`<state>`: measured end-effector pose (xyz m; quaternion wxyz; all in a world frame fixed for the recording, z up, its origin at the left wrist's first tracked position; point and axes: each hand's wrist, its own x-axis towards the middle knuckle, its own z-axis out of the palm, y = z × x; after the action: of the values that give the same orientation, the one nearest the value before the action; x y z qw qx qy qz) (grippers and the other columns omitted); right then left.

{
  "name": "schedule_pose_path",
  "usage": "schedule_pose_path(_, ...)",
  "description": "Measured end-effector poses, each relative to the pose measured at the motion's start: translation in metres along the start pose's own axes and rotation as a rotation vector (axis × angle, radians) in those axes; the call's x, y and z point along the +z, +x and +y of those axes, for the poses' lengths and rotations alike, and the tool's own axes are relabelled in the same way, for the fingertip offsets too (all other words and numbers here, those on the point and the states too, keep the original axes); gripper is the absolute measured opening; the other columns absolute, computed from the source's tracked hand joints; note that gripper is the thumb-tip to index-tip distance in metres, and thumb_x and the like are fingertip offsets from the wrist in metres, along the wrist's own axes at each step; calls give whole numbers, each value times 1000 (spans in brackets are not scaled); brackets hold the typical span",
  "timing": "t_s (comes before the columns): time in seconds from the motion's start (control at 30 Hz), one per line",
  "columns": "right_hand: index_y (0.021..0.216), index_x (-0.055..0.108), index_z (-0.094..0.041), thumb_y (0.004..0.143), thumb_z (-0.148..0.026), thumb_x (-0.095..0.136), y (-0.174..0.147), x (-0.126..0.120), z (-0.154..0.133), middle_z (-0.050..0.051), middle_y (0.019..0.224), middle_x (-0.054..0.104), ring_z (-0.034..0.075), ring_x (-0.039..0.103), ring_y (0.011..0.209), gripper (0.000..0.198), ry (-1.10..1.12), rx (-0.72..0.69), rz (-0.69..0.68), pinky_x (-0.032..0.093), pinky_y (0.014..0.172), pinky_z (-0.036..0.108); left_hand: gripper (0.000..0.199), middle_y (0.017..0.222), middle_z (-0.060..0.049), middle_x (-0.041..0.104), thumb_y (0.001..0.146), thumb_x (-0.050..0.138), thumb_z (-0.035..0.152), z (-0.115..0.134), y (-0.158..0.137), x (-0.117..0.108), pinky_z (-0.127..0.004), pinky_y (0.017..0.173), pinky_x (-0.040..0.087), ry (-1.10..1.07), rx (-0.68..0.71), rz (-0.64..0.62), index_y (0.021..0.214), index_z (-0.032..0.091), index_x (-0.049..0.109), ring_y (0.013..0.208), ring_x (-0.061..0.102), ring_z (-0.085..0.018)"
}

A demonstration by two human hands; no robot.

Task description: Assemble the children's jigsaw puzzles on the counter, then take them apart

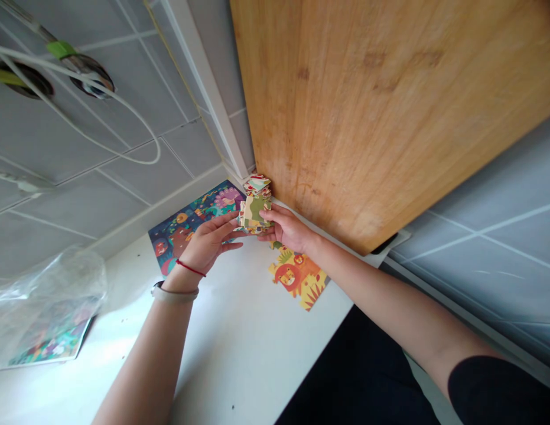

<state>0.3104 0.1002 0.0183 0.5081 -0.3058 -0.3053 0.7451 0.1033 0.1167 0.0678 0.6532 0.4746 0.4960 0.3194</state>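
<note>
My right hand (290,229) grips a stack of jigsaw puzzle pieces (256,209), thumb on top and fingers beneath. The top piece is green and cream. From the left, my left hand (212,239) reaches to the stack's edge with its fingers stretched and apart; some fingertips are hidden against the pieces. Just behind the stack, more puzzle pieces (257,183) lie in a pile in the corner. Joined pieces of a lion puzzle (296,276) lie on the white table below my right wrist. A dark blue illustrated sheet (179,227) with animals lies partly under my left hand.
A large wooden board (367,106) leans over the right side of the white table (233,342). At left, a clear plastic bag (57,283) partly covers another picture (53,336). A white cable (142,150) hangs before the tiled wall.
</note>
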Motion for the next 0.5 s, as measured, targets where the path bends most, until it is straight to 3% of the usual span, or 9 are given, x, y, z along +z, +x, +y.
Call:
schedule_pose_path(0.17,111,63,-26,84,-35,76,-1,1,-1,2,93,78,18,77,72,30,-13,16,-42,66,65,29,67,91,-3,73,62,90,34,-8,6,0,-25,69,57,7,36,33,123,19,66,81,73,-17)
schedule_pose_path(0.5,113,61,-25,82,-36,78,-2,2,0,2,96,78,18,78,75,37,-29,15,-108,66,64,28,64,66,5,64,51,95,34,2,2,-2,-21,54,46,34,74,91,107,15,69,53,58,-8)
